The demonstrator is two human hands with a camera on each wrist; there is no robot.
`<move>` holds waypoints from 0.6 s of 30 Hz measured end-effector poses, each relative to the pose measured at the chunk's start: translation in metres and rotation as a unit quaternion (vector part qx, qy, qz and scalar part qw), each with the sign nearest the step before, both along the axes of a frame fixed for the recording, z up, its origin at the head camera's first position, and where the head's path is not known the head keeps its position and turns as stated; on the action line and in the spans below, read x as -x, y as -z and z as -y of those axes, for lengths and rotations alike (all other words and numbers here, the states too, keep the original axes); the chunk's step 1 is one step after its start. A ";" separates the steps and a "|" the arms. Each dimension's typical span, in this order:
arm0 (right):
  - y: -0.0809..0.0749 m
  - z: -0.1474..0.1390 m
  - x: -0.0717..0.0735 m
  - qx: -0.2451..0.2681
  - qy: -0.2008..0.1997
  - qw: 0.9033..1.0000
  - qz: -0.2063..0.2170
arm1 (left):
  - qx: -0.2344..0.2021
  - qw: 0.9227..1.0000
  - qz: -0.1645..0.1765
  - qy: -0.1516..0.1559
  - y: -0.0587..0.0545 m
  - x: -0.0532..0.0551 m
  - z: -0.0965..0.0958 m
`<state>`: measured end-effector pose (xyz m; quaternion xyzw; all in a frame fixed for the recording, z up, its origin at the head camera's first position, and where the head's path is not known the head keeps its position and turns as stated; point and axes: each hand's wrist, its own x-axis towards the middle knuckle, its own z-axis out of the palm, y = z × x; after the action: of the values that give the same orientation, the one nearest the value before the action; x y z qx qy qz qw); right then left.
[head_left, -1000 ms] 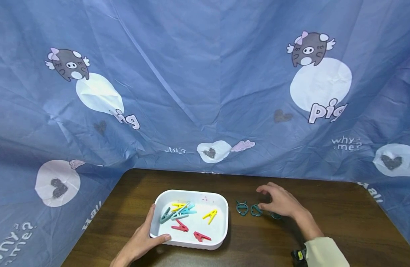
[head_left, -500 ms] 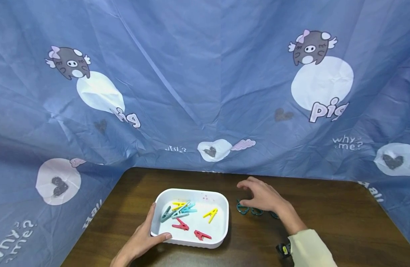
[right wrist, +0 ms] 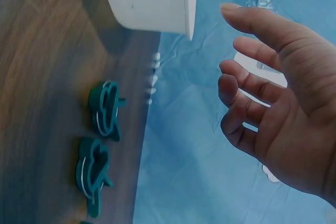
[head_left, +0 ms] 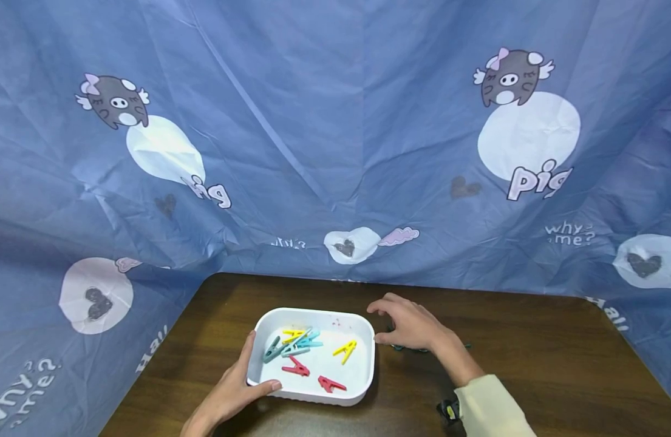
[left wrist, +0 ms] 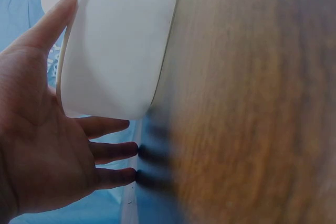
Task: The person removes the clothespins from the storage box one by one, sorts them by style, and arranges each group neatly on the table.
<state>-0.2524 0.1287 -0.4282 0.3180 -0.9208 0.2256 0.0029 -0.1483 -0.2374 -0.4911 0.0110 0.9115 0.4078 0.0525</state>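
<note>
"Where's the left hand?"

"Lower left of centre in the head view, its wrist running off the bottom edge. Thumb and fingers are spread well apart."

"And from the left wrist view?"

"Palm at the left, thumb reaching into the upper left, three fingers stretched nearly straight toward the middle."

"The right hand?"

"Right of centre, lower half, fingertips pointing left; the forearm slants up from a pale sleeve. In its wrist view, the fingers bend loosely, thumb apart."
</note>
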 end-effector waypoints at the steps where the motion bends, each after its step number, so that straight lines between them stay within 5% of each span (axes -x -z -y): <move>1: -0.001 0.003 -0.001 0.000 -0.004 1.000 0.001 | 0.000 1.000 -0.001 0.001 0.000 0.000 0.000; 18: 0.000 0.045 -0.010 -0.037 -0.052 0.997 0.049 | 0.005 1.000 -0.011 0.002 0.000 0.000 0.001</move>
<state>-0.2421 0.0839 -0.4281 0.3543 -0.9097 0.2066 -0.0657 -0.1478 -0.2384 -0.4915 0.0167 0.9141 0.4030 0.0429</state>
